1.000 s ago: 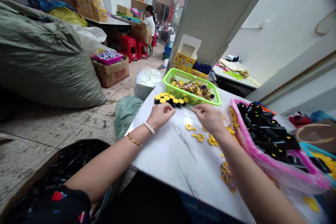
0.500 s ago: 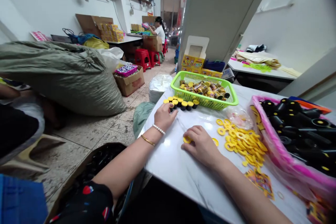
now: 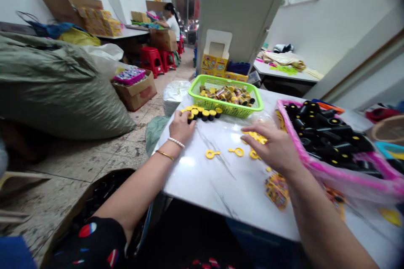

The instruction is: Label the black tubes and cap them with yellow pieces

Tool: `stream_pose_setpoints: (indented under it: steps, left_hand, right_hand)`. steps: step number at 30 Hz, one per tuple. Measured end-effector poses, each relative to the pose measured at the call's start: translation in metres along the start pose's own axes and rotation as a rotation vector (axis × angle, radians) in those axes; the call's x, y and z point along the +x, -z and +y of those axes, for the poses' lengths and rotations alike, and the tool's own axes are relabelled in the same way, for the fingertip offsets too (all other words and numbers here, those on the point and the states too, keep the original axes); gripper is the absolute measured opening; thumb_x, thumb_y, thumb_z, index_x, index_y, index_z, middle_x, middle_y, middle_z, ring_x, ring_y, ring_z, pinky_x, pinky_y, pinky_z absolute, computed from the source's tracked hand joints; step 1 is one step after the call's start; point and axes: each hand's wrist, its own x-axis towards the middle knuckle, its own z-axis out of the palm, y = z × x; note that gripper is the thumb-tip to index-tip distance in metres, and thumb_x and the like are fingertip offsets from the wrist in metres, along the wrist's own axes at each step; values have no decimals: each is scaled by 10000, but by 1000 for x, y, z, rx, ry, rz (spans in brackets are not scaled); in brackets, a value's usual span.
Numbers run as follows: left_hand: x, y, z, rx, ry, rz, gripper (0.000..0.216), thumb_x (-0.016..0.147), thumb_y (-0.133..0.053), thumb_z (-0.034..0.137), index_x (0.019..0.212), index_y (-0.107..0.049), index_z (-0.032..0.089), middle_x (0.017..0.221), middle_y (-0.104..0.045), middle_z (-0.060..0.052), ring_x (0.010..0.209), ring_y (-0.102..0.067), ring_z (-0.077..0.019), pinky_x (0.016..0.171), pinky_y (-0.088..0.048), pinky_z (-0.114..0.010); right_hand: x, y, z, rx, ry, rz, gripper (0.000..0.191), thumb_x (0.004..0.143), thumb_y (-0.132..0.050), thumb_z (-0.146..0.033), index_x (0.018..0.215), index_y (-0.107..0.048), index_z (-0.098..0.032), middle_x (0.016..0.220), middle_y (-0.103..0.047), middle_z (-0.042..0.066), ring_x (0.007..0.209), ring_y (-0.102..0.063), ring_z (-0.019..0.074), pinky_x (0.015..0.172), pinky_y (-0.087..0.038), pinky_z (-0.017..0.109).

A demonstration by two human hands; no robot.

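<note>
My left hand (image 3: pixel 182 128) is at the table's far left, its fingers curled around a small black bottle with a yellow cap (image 3: pixel 190 116). That bottle stands at the near end of a cluster of similar yellow-capped bottles (image 3: pixel 205 114). Over the pile of yellow plastic rings (image 3: pixel 257 136) hovers my right hand (image 3: pixel 274 145), thumb and fingers apart, with nothing visible between them. It covers much of the pile. Two yellow rings with short stems, one left (image 3: pixel 210 154) and one right (image 3: pixel 238 151), lie on the white tabletop between my hands.
Behind the bottles stands a green basket (image 3: pixel 225 111) of labelled bottles. A pink-rimmed bin (image 3: pixel 299 151) of black parts is at right, near printed labels (image 3: pixel 277 192). A large sack (image 3: pixel 63 92) and carton (image 3: pixel 135 94) stand left. A person (image 3: pixel 172 23) sits far back.
My right hand has moved right, from a yellow ring on the table to above the pile, and opened. The ring lies on the tabletop. My left hand stays by the bottles; the view has shifted right.
</note>
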Motion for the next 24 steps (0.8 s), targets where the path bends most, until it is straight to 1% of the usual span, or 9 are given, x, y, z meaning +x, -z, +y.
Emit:
stream_pose_setpoints:
  steps: [2,4,7,11,14,17,21,23,24]
  left_hand:
    - [1,1,1,21,-3,-7,325,810,-682,338,1109,-660,215,1139,-583,-96,931,-629,-250,769,-480,-332]
    - [2,1,2,102,-24,3,313,813,-679,375,1090,-660,231,1127,-588,-85,913,-632,-253,736,-473,-331]
    - [4,0,4,188,-50,10,305,831,-656,416,1085,-649,248,1097,-602,-77,895,-633,-259,694,-454,-327]
    - [5,-2,6,228,-40,10,316,839,-636,448,1084,-637,248,1077,-603,-81,871,-627,-262,679,-433,-328]
    - [7,-5,7,222,-35,13,303,836,-638,444,1059,-631,238,1056,-614,-85,875,-621,-266,706,-435,-335]
    - [11,-5,7,207,-29,31,247,838,-636,392,1015,-622,221,1018,-635,-84,898,-617,-270,745,-446,-341]
    - [5,7,17,105,-47,117,271,815,-641,287,1051,-579,169,1043,-646,-101,928,-614,-247,835,-459,-342]
    - [-13,17,31,-14,-94,128,338,812,-644,278,1114,-549,158,1051,-654,-86,806,-615,-201,836,-477,-339]
    - [-26,20,39,-80,-111,91,367,803,-657,285,1132,-541,167,1031,-662,-64,695,-594,-171,797,-493,-334]
  right_hand:
    - [-17,36,1,-57,-66,50,189,872,-657,-353,989,-731,-224,993,-754,60,958,-697,240,897,-510,377]
    - [-45,62,2,-71,-152,40,190,874,-656,-354,1002,-728,-233,988,-753,46,909,-704,220,833,-527,340]
    - [-97,75,6,-78,-256,-23,174,878,-659,-347,999,-728,-244,946,-756,28,858,-705,201,781,-538,314]
    - [-160,50,14,-140,-294,-33,161,899,-637,-325,990,-737,-237,940,-737,47,842,-693,203,771,-544,328]
    - [-186,24,14,-169,-289,3,140,900,-634,-302,894,-740,-212,886,-694,66,806,-662,205,742,-541,337]
    - [-193,13,5,-141,-283,29,156,916,-600,-268,817,-697,-196,838,-651,67,797,-634,205,736,-530,344]
    - [-183,17,-6,-80,-272,95,92,908,-605,-237,861,-681,-213,858,-644,61,824,-631,209,759,-527,354]
    - [-176,17,-6,-91,-249,159,66,894,-623,-218,890,-689,-223,892,-658,70,860,-635,223,788,-526,372]
    - [-173,16,-5,-101,-235,176,71,890,-626,-208,899,-694,-226,899,-665,72,872,-636,230,804,-525,385]
